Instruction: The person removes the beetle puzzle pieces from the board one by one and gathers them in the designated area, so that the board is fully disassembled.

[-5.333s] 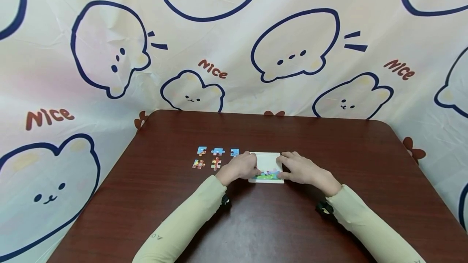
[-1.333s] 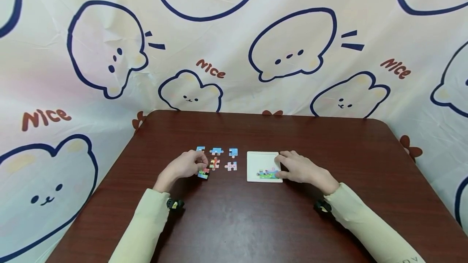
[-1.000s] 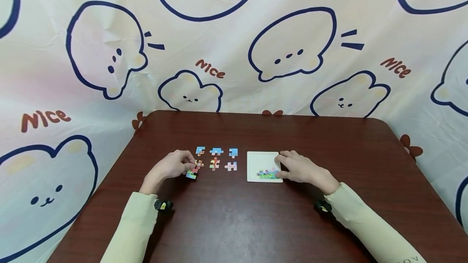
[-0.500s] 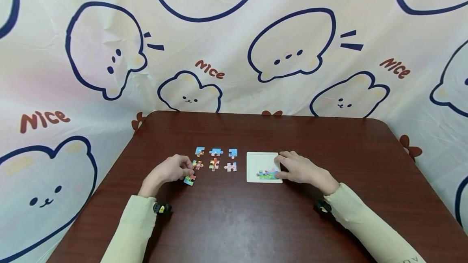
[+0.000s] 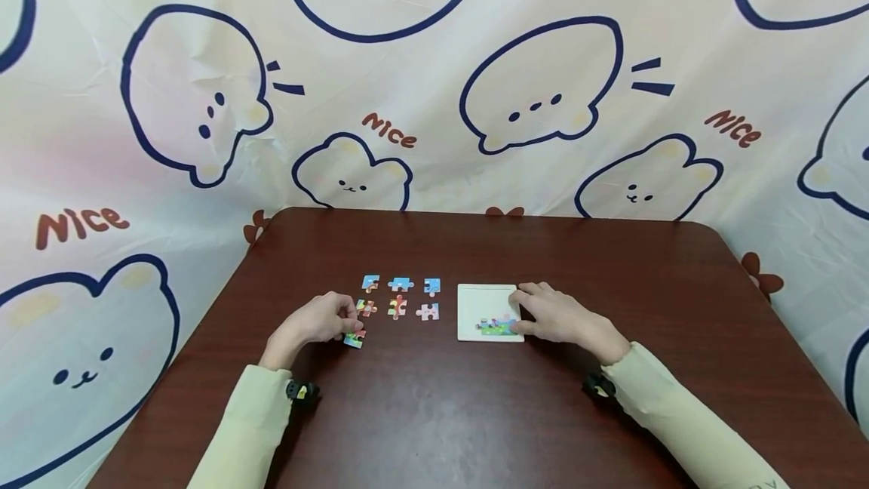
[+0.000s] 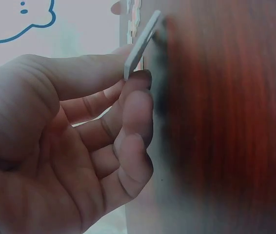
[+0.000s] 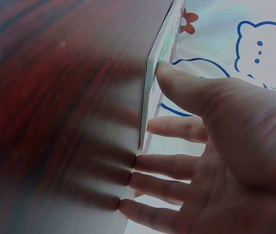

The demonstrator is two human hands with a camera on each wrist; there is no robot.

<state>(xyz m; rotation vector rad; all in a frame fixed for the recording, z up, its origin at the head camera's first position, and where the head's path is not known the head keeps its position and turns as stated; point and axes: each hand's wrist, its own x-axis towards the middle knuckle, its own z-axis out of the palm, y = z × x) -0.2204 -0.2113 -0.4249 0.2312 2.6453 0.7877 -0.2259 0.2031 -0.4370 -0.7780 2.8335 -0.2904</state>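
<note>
My left hand point(image 5: 319, 323) pinches a jigsaw puzzle piece point(image 5: 354, 339) between thumb and forefinger, low over the left side of the table. In the left wrist view the piece point(image 6: 140, 46) is tilted edge-on; its other fingers curl beneath. My right hand point(image 5: 557, 313) rests at the right edge of a white puzzle tray point(image 5: 485, 304), thumb pressing its rim. In the right wrist view the forefinger touches the tray's edge point(image 7: 147, 105) and the other straight fingers reach the tabletop. A green and pink strip of joined puzzle pieces point(image 5: 495, 327) lies along the tray's front.
Several loose pieces lie in two rows between left hand and tray: a blue piece point(image 5: 400, 284) in the back row, a red-yellow piece point(image 5: 397, 307) and a pink piece point(image 5: 428, 312) in front. The dark brown table point(image 5: 434, 406) ends at a printed cloth point(image 5: 441, 96).
My left hand has moved left from the tray, carrying a puzzle piece to the front of the loose rows; the tray's strip is shorter at its left. The right hand stays put.
</note>
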